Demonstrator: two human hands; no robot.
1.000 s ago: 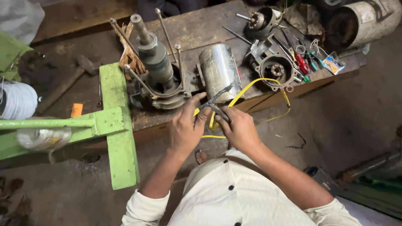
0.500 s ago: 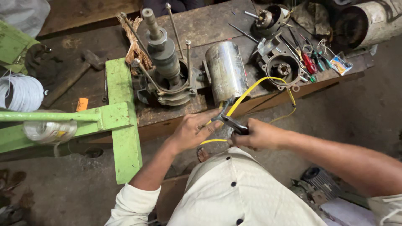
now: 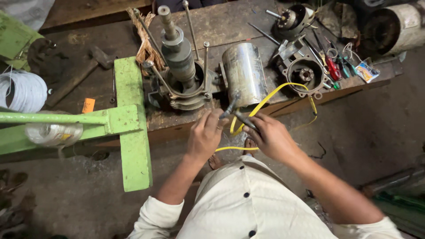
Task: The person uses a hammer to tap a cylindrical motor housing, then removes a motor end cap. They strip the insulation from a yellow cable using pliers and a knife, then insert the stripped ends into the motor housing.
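My left hand (image 3: 205, 135) and my right hand (image 3: 271, 137) meet just in front of the wooden workbench (image 3: 230, 26). Each pinches a dark wire lead (image 3: 233, 107) where it joins a yellow sleeved wire (image 3: 270, 95). The yellow wire loops up over the bench edge toward a shiny metal motor cylinder (image 3: 244, 73) lying on the bench. Left of the cylinder stands a grey rotor and shaft assembly (image 3: 180, 62) in a housing with long bolts.
A green metal frame (image 3: 126, 115) sticks out left of my hands, with wire coils (image 3: 23, 90) beyond it. A motor end housing (image 3: 305, 73), screwdrivers and pliers (image 3: 334, 66), a hammer (image 3: 79, 73) and copper strands (image 3: 144, 44) lie on the bench. Another motor (image 3: 394, 26) sits at far right.
My hands have risen closer to the bench edge and the cylinder. The right hand has drawn back in toward the left, still holding the leads.
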